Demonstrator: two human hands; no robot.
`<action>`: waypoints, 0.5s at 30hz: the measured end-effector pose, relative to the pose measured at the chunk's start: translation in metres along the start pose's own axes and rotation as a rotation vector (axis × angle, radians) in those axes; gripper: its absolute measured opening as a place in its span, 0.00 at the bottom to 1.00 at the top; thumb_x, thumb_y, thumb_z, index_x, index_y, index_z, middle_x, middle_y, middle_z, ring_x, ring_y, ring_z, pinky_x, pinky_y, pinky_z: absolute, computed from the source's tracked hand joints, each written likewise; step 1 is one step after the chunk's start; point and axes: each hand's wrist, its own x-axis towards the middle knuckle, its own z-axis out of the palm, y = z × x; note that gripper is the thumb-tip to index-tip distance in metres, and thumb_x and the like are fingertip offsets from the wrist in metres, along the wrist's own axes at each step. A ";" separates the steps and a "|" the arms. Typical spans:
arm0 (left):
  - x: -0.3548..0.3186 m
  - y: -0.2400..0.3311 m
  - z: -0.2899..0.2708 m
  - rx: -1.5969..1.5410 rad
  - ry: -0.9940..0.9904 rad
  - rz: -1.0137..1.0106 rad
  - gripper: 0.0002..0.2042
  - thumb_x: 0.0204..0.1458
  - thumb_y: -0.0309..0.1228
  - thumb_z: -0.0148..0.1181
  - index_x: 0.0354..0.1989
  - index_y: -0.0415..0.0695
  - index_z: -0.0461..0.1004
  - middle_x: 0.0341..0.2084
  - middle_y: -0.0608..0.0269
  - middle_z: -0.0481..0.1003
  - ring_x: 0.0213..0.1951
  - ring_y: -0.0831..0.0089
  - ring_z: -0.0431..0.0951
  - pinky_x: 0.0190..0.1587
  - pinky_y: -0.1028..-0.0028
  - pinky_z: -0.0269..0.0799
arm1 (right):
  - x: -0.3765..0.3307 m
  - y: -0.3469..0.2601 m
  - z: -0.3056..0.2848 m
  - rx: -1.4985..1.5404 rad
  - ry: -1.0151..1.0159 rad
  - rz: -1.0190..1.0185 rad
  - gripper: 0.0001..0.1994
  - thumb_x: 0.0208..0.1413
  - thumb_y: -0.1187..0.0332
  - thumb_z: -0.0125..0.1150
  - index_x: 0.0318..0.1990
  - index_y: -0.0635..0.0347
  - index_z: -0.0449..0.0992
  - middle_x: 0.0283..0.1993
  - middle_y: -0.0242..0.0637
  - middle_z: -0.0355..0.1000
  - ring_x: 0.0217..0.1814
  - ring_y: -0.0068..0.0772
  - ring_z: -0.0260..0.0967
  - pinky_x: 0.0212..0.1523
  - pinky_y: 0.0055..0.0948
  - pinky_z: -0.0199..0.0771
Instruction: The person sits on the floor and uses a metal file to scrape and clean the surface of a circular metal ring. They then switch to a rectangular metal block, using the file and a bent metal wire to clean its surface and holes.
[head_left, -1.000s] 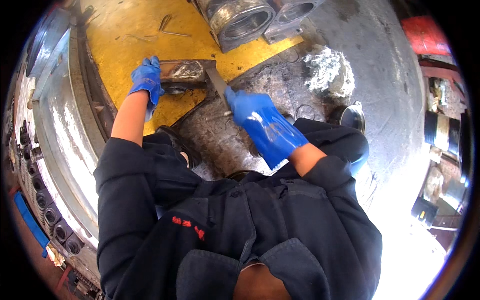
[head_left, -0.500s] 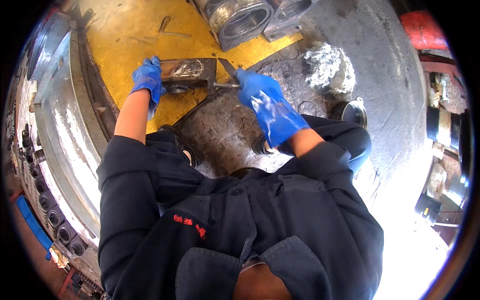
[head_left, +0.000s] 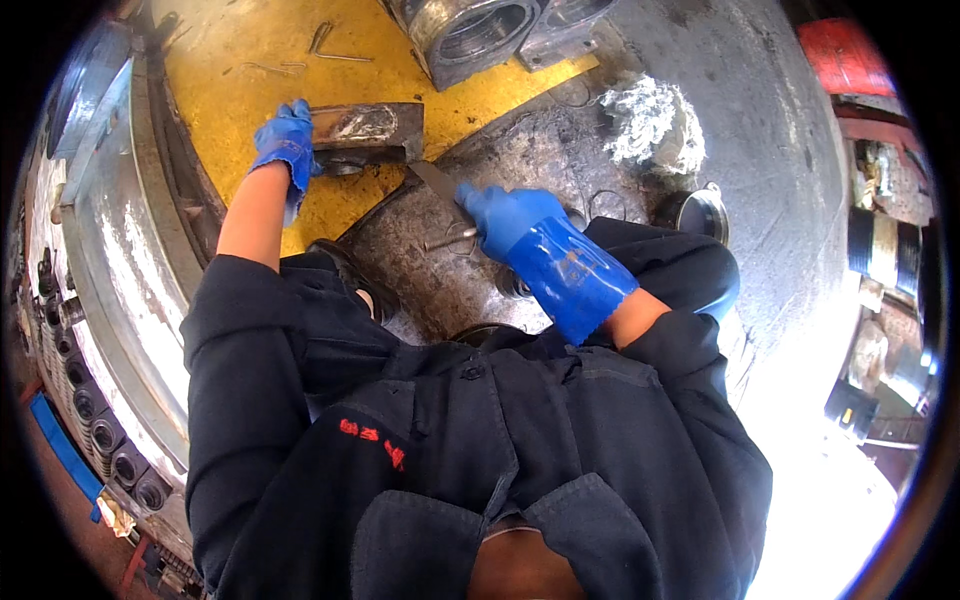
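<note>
While the left hand (head_left: pixel 285 138) grips the metal casting (head_left: pixel 368 126) at upper left, the right hand (head_left: pixel 520 225) grasps a flat-bladed tool (head_left: pixel 436 183) that could slip if tilted

Nothing can be read with certainty. Red stitched marks (head_left: pixel 370 434) stand on the chest of the dark jacket (head_left: pixel 560 430), nearer the wearer than the left fingers (head_left: pixel 290 118) and right fingers (head_left: pixel 478 208); they look like lettering. On the blue glove cuff (head_left: pixel 585 290) behind the right fingers, a faint mark is perhaps print, too blurred to make out.
</note>
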 end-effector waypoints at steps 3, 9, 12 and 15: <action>0.001 -0.002 0.000 -0.022 -0.004 -0.012 0.53 0.32 0.33 0.81 0.69 0.42 0.54 0.62 0.41 0.65 0.57 0.42 0.73 0.56 0.51 0.71 | -0.005 0.002 0.033 -0.077 -0.005 -0.087 0.26 0.56 0.68 0.55 0.64 0.55 0.64 0.40 0.43 0.78 0.38 0.50 0.80 0.33 0.51 0.78; 0.014 -0.026 0.032 -0.138 0.044 -0.084 0.49 0.33 0.32 0.80 0.67 0.41 0.56 0.60 0.41 0.67 0.56 0.42 0.74 0.55 0.51 0.72 | -0.002 0.005 0.031 -0.016 0.121 -0.086 0.25 0.53 0.66 0.59 0.61 0.51 0.66 0.37 0.40 0.78 0.37 0.47 0.80 0.31 0.49 0.77; -0.009 0.014 -0.015 0.001 -0.015 0.005 0.45 0.35 0.31 0.79 0.65 0.41 0.59 0.59 0.42 0.68 0.56 0.43 0.74 0.54 0.52 0.72 | -0.007 0.009 0.022 -0.004 0.186 -0.010 0.22 0.53 0.67 0.58 0.58 0.50 0.67 0.36 0.40 0.78 0.37 0.45 0.80 0.31 0.47 0.78; -0.006 -0.003 -0.002 -0.034 0.009 -0.031 0.44 0.35 0.31 0.78 0.63 0.41 0.60 0.59 0.42 0.68 0.56 0.43 0.74 0.54 0.52 0.72 | 0.000 -0.003 0.018 -0.025 0.180 -0.043 0.21 0.54 0.68 0.57 0.57 0.51 0.68 0.35 0.39 0.78 0.36 0.45 0.80 0.32 0.47 0.78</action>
